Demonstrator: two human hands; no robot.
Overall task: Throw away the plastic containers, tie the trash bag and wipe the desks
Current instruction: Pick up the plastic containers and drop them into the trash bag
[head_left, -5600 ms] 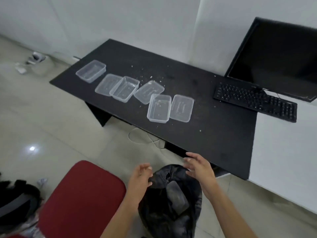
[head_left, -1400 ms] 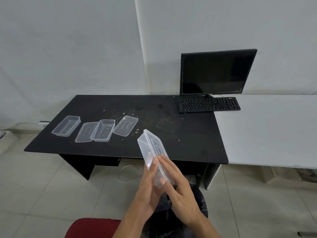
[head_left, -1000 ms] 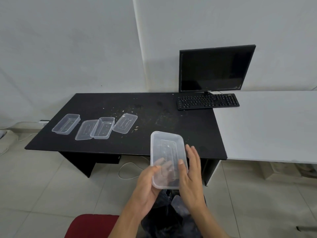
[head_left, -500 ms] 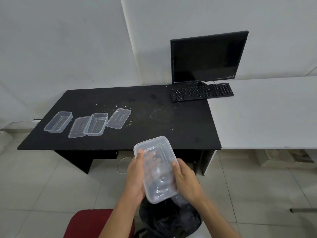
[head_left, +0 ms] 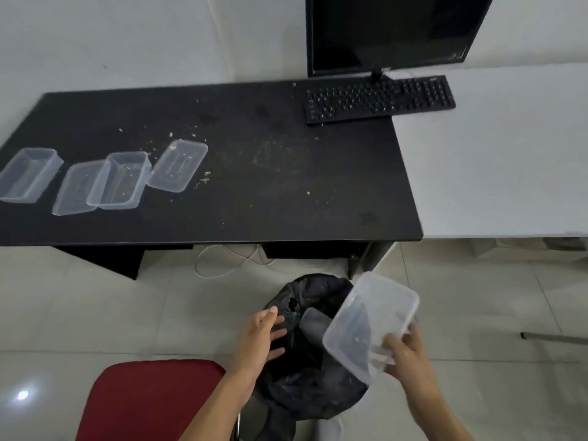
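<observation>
My right hand (head_left: pixel 405 354) grips a clear plastic container (head_left: pixel 369 323) by its near end, tilted over the mouth of the black trash bag (head_left: pixel 305 386) on the floor. My left hand (head_left: pixel 261 340) has straight fingers at the bag's left rim. Another clear piece (head_left: pixel 315 326) lies inside the bag. On the black desk (head_left: pixel 254 186) lie two containers (head_left: pixel 28 173) (head_left: pixel 122 179) and two lids (head_left: pixel 78 187) (head_left: pixel 178 165) among crumbs.
A monitor (head_left: pixel 391 30) and black keyboard (head_left: pixel 378 98) stand at the desk's back right. A white desk (head_left: pixel 496 148) adjoins on the right. A red chair seat (head_left: pixel 149 402) is at my lower left. A white cable (head_left: pixel 229 259) loops on the tiled floor.
The container went from both hands in front of me down to the right, over the bag. My left hand let go and moved to the bag's rim. My view tipped downward.
</observation>
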